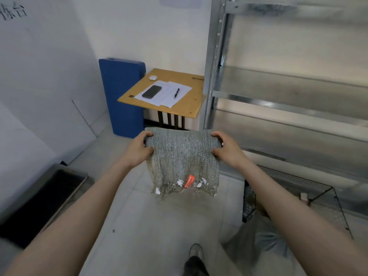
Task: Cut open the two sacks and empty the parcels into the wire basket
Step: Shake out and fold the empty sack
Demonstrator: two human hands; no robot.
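One grey woven sack is held above the floor, its folded top edge clamped at each end by the fingers of the left hand and right hand. One red label, unreadable, is stuck near its frayed bottom. One wire basket stands by the metal shelving. One phone and one pen lie on the wooden surface.

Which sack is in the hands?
The grey woven sack with the orange tag, gripped at its top corners by left hand and right hand. The pale sack lies slumped on the floor by the wire basket.
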